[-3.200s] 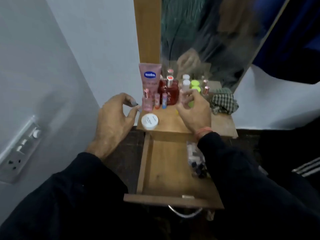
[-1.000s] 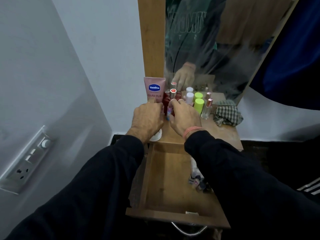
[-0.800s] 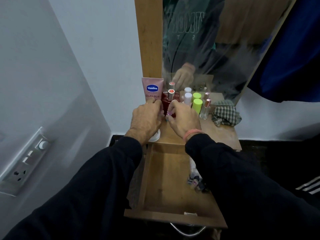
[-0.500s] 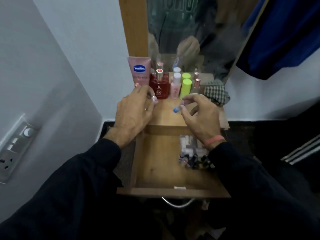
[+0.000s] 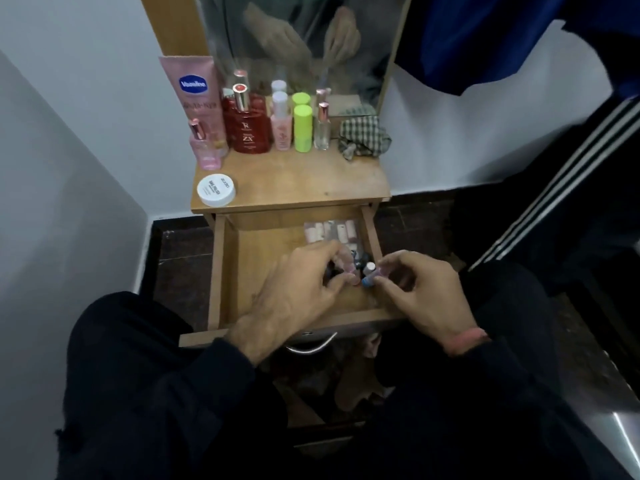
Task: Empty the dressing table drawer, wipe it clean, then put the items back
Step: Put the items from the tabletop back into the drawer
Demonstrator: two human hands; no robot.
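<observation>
The left hand (image 5: 304,289) pinches a small pink tube (image 5: 349,271) between thumb and fingertips, low over the right half of the open drawer (image 5: 228,271). The right hand (image 5: 422,296) grips a small blue-capped tube (image 5: 367,280) the same way, its tip just beside the left hand's tube. Beneath the fingers, small dark bottles (image 5: 356,263) cluster against the drawer's right wall; deeper in along that wall lie pale pink tubes (image 5: 330,232). Above the drawer, the tabletop (image 5: 304,181) holds a white jar (image 5: 216,190), a pink Vaseline tube (image 5: 195,95), a red bottle (image 5: 247,128), a lime bottle (image 5: 302,128) and a checked cloth (image 5: 363,136).
</observation>
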